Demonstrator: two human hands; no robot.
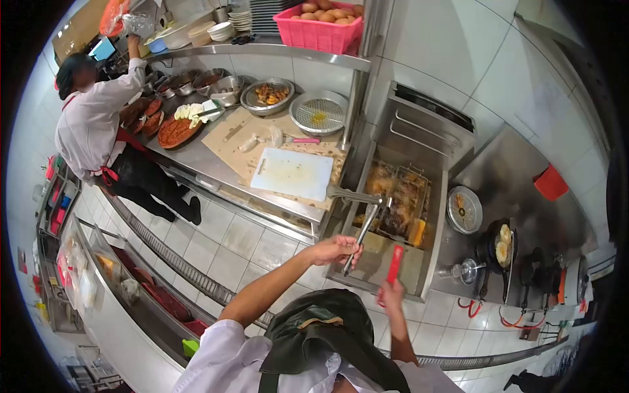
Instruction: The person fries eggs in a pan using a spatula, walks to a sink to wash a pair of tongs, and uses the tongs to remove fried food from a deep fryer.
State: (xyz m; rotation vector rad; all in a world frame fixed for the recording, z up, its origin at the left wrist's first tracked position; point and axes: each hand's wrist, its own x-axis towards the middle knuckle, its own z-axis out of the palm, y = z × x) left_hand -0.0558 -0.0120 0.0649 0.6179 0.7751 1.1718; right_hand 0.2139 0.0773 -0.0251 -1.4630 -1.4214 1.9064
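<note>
My left hand (339, 251) is closed round a long metal utensil (367, 226) that reaches over the near left edge of the deep fryer. A red handle (394, 263) stands up from my right hand (391, 295), whose fingers are wrapped round it. In the fryer (424, 275), a wire basket (419, 190) sits in bubbling oil with browned food in it. Metal tongs (354, 195) lie at the corner of the worktop, beside the white cutting board (293, 173). What the utensil's tip touches is too small to tell.
Another person (98, 124) stands at the far left counter, one arm raised. A pink basket (318, 31) of eggs is on the shelf above. A pan (499, 245) and a perforated plate (464, 209) are right of the fryer. The counter edge borders the tiled floor (262, 242).
</note>
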